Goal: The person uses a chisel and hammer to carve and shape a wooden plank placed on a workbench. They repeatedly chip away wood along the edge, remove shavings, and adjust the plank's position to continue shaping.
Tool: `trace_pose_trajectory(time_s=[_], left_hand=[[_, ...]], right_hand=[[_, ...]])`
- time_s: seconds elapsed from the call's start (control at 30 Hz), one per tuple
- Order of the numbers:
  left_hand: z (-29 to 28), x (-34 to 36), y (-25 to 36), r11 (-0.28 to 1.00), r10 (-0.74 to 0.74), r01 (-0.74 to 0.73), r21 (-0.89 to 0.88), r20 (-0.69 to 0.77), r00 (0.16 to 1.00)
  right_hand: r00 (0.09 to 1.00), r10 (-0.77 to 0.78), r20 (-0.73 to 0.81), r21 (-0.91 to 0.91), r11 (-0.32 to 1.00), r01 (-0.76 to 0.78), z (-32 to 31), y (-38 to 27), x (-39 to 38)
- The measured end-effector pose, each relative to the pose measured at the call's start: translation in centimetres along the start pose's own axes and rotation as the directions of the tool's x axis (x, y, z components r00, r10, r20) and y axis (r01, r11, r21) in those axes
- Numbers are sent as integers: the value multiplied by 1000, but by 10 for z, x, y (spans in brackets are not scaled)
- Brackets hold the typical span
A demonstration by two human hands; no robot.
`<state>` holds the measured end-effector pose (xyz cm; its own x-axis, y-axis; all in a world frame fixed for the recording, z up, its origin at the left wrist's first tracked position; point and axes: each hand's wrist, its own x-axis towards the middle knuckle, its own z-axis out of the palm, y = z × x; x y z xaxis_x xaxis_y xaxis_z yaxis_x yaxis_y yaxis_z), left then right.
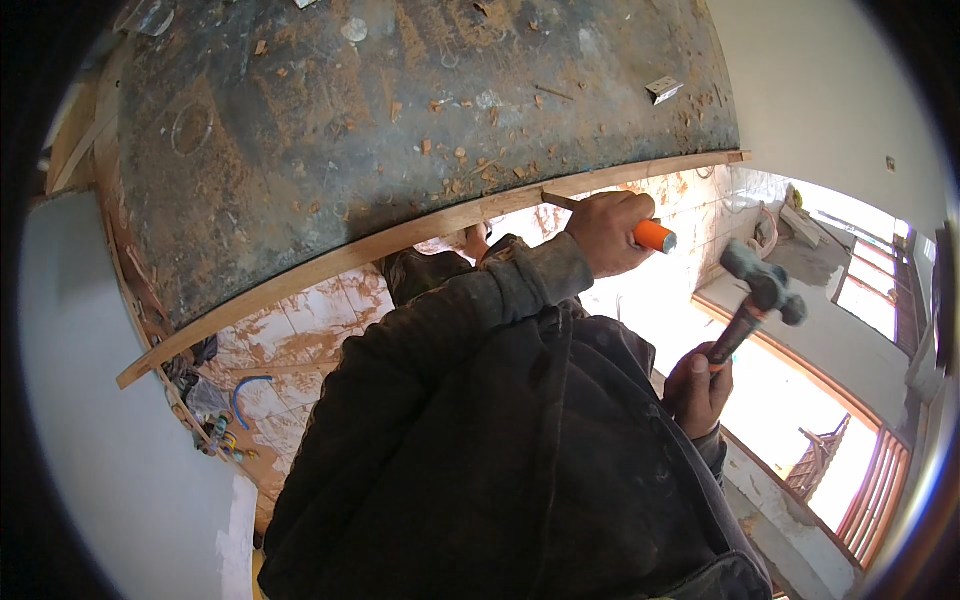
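Note:
My left hand [608, 236] is wrapped round a chisel [655, 236] with an orange handle. The chisel's metal blade meets the side of a long, narrow wooden strip [400, 237], which runs along the near edge of a dark worktop [330, 130]. In my right hand [698, 390] is a ball-peen hammer [762, 283] with a dark handle. Its head is raised to the right of the chisel's butt end, apart from it and slightly blurred. My left fingers partly hide the chisel's shaft.
Wood chips and dust are scattered over the worktop, with a metal hinge [663, 90] near its right end. Pale walls stand on both sides. A blue hose [240, 402] and other clutter lie on the dirty tiled floor [300, 322] at left. Window openings with bars [872, 495] are at right.

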<state>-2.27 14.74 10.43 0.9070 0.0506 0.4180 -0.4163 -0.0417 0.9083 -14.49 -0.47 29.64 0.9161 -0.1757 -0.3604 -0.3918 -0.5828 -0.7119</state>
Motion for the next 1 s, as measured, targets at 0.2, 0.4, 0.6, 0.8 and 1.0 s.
trace_pose_trajectory(time_s=[0.2,0.4,0.6,0.8,1.0], left_hand=[[2,5,1,1000,-18,18,9,-25,1000],[4,15,-1,993,-114,114,42,-8,993],[6,12,0,992,-98,96,76,23,995],[7,13,2,996,-51,52,73,-7,999],[5,13,2,995,-55,56,77,-25,998]], right_hand=[[978,-204,-50,-32,979,203,-3,25,1],[988,150,44,73,986,-153,2,-1,12],[999,44,-5,74,996,-43,8,20,5],[1000,19,-3,98,995,-19,12,6,5],[1000,17,-4,131,991,-16,12,4,7]])
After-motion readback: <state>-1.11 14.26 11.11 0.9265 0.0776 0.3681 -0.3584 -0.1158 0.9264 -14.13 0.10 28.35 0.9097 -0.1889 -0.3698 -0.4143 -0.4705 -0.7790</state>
